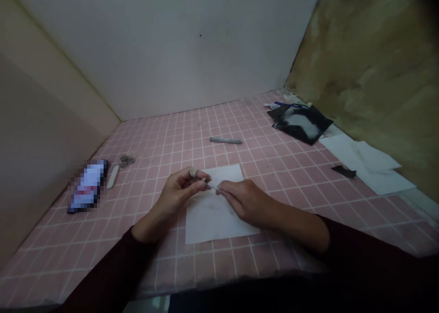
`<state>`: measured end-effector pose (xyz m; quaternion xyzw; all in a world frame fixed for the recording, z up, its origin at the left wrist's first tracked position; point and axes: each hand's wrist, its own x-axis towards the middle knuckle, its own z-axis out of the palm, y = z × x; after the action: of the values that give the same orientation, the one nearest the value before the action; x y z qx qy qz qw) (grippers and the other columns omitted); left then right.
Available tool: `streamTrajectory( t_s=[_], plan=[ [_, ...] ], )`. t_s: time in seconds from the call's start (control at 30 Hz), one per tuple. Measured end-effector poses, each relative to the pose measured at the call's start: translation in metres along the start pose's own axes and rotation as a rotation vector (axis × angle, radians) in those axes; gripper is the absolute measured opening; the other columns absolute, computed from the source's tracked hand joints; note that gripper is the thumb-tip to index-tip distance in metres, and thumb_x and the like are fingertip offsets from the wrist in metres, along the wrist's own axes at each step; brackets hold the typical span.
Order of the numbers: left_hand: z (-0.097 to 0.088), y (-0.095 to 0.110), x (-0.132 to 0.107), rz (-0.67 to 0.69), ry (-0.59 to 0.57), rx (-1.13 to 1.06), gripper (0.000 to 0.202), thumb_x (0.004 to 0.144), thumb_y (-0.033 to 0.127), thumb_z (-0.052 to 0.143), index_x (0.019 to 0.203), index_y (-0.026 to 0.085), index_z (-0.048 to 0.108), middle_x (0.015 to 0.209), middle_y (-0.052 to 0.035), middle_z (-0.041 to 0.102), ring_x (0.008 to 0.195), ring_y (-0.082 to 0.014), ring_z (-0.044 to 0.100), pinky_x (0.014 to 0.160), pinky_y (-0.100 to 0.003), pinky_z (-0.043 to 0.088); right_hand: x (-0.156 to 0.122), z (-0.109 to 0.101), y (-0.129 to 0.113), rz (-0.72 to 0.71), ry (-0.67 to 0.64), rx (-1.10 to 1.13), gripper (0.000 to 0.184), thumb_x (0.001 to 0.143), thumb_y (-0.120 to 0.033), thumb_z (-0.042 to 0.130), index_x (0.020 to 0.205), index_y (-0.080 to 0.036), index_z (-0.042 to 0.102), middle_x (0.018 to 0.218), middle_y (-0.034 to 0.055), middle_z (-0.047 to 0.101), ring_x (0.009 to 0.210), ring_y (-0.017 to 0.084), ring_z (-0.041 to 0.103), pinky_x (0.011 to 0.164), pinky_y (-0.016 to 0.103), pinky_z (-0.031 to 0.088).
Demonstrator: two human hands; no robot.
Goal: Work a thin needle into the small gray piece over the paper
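My left hand (pixel 180 190) and my right hand (pixel 244 201) meet over a white sheet of paper (pixel 214 214) lying on the pink checked tabletop (pixel 192 135). The fingertips of both hands pinch a small pale strip (pixel 213 185) between them. It is too small to name for certain. My left thumb wears a pale cover or tape at its tip. Both forearms are in dark sleeves.
A phone (pixel 88 185) lies at the left, with a pale flat stick (pixel 113 176) and small scissors (pixel 127 160) beside it. A grey pen-like rod (pixel 225 140) lies beyond the sheet. At the right are a black-and-white packet (pixel 302 122), white papers (pixel 368 163) and a small dark scrap (pixel 343 171).
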<state>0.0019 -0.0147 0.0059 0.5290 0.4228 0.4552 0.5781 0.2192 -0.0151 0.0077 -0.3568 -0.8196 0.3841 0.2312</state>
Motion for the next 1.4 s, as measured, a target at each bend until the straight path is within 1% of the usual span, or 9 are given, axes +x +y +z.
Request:
streamTrajectory(
  t_s=[0.1,0.2,0.5,0.73,0.87,1.03,1.2,1.3,1.4],
  plan=[
    [-0.001,-0.001,0.002,-0.07,-0.024,-0.058,0.015,0.081,0.024,0.075,0.093,0.014,0.072,0.078,-0.0027,0.07,0.067,-0.0109,0.065,0.069,-0.022,0.053,-0.003,0.005,0.003,-0.1,0.051,-0.315,0.024,0.09,-0.008,0.038,0.097,-0.011,0.06,0.081,0.0086,0.063,0.067,0.016,0.051,0.063,0.03,0.037],
    [-0.001,-0.001,0.001,-0.048,0.0,-0.054,0.014,0.081,0.023,0.075,0.092,0.015,0.071,0.082,-0.0027,0.07,0.069,-0.0109,0.064,0.07,-0.023,0.053,-0.003,0.006,0.0,-0.07,0.046,-0.21,0.021,0.091,-0.01,0.04,0.095,-0.012,0.06,0.078,0.0065,0.061,0.066,0.015,0.051,0.063,0.029,0.038],
    [0.003,-0.006,0.0,0.281,0.014,0.226,0.012,0.086,0.021,0.07,0.097,0.018,0.07,0.104,-0.0071,0.067,0.097,-0.0184,0.065,0.09,-0.031,0.051,0.008,-0.016,-0.005,0.47,-0.277,1.164,0.02,0.096,-0.025,0.04,0.091,-0.016,0.058,0.055,-0.0106,0.03,0.039,0.005,0.008,0.035,0.017,0.012],
    [0.001,-0.003,0.0,-0.002,0.014,0.021,0.016,0.082,0.025,0.075,0.095,0.016,0.071,0.085,-0.0039,0.07,0.075,-0.0131,0.066,0.072,-0.025,0.054,0.004,-0.003,0.004,0.057,-0.036,0.074,0.021,0.095,-0.017,0.043,0.093,-0.014,0.063,0.066,0.0017,0.058,0.058,0.012,0.05,0.057,0.024,0.039],
    [-0.001,0.0,0.004,-0.072,-0.023,-0.047,0.018,0.083,0.028,0.073,0.093,0.013,0.072,0.073,-0.0032,0.067,0.062,-0.0104,0.061,0.062,-0.021,0.051,-0.001,0.005,0.008,-0.105,0.058,-0.359,0.026,0.089,-0.007,0.04,0.101,-0.012,0.062,0.085,0.0094,0.066,0.07,0.016,0.053,0.064,0.028,0.038],
    [0.001,-0.002,0.002,0.0,0.02,0.011,0.015,0.08,0.022,0.076,0.093,0.016,0.071,0.089,-0.0038,0.07,0.075,-0.0115,0.065,0.073,-0.023,0.053,0.002,0.0,-0.001,0.093,-0.039,0.178,0.021,0.095,-0.019,0.041,0.092,-0.015,0.061,0.063,-0.0007,0.054,0.054,0.011,0.046,0.056,0.024,0.038],
    [0.004,-0.001,-0.001,0.234,0.007,0.166,0.011,0.083,0.021,0.073,0.093,0.018,0.071,0.099,-0.0062,0.068,0.092,-0.0171,0.065,0.086,-0.029,0.053,0.007,-0.014,-0.001,0.417,-0.298,1.041,0.021,0.096,-0.03,0.042,0.094,-0.017,0.058,0.056,-0.0102,0.034,0.039,0.005,0.012,0.036,0.019,0.014],
    [0.004,-0.003,-0.002,0.208,0.021,0.134,0.012,0.083,0.021,0.074,0.094,0.018,0.071,0.097,-0.006,0.069,0.093,-0.0181,0.066,0.085,-0.03,0.054,0.007,-0.01,0.001,0.397,-0.284,1.017,0.021,0.097,-0.031,0.043,0.095,-0.016,0.058,0.054,-0.0103,0.036,0.037,0.005,0.015,0.036,0.018,0.016],
    [0.003,-0.004,-0.002,0.08,0.047,0.041,0.016,0.08,0.022,0.076,0.095,0.018,0.071,0.093,-0.0046,0.071,0.085,-0.0157,0.067,0.078,-0.027,0.054,0.004,-0.002,0.003,0.207,-0.143,0.518,0.022,0.097,-0.027,0.042,0.091,-0.016,0.06,0.056,-0.0052,0.048,0.044,0.008,0.038,0.046,0.02,0.032]
  ],
)
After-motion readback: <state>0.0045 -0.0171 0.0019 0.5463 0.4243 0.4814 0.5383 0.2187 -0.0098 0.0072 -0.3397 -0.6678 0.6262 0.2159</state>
